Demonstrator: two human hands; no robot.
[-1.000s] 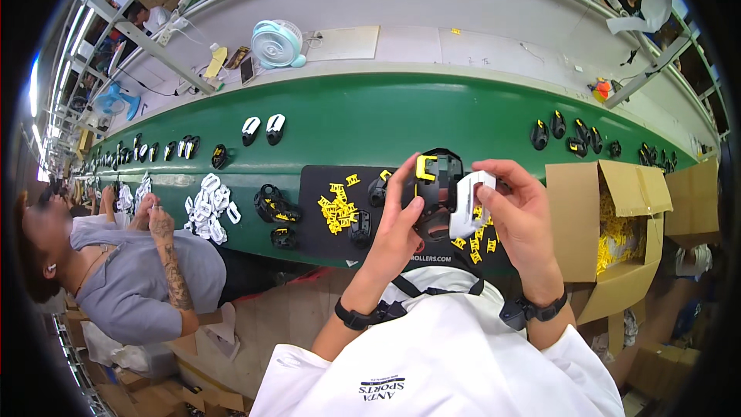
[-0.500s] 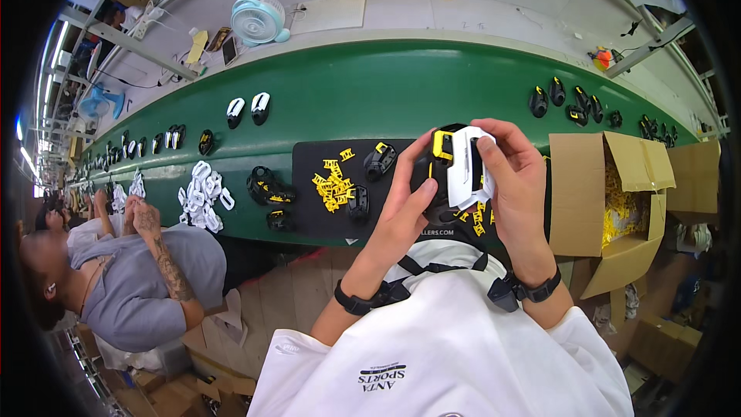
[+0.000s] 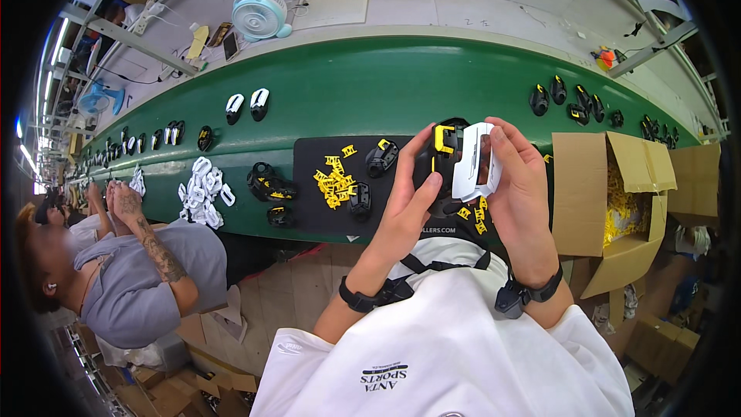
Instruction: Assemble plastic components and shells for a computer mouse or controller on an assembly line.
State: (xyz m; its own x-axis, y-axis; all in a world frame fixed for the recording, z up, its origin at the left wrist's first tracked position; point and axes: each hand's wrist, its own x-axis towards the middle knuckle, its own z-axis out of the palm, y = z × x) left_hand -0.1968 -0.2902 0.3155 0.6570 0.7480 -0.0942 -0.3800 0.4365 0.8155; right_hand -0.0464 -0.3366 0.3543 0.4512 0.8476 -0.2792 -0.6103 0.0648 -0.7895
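My left hand [image 3: 410, 193] is closed round a black plastic shell [image 3: 451, 125] that carries a yellow insert [image 3: 443, 141]. Fingers and thumb of my right hand [image 3: 515, 185] grip a white plastic frame piece [image 3: 469, 166] with an opening in it, just right of the shell. Whether shell and frame touch behind the fingers is hidden. Below them is a dark mat [image 3: 316, 162]. On it, left of my hands, lie a heap of small yellow clips [image 3: 333, 184], a black shell with a yellow part [image 3: 380, 157] and another black shell [image 3: 360, 200]. More yellow clips [image 3: 479, 218] show under my hands.
A cardboard box [image 3: 580, 197] with yellow pieces inside stands right of the mat. White frames [image 3: 204, 194] are piled on the green belt [image 3: 370, 77] to the left. Black shells [image 3: 557, 91] stand at the far right. A co-worker [image 3: 154, 262] sits at left; a fan [image 3: 259, 15] stands behind.
The white frame piece has shifted a little right and turned, showing more of the shell's yellow insert. My right hand has moved with it. The co-worker's hands have moved slightly left.
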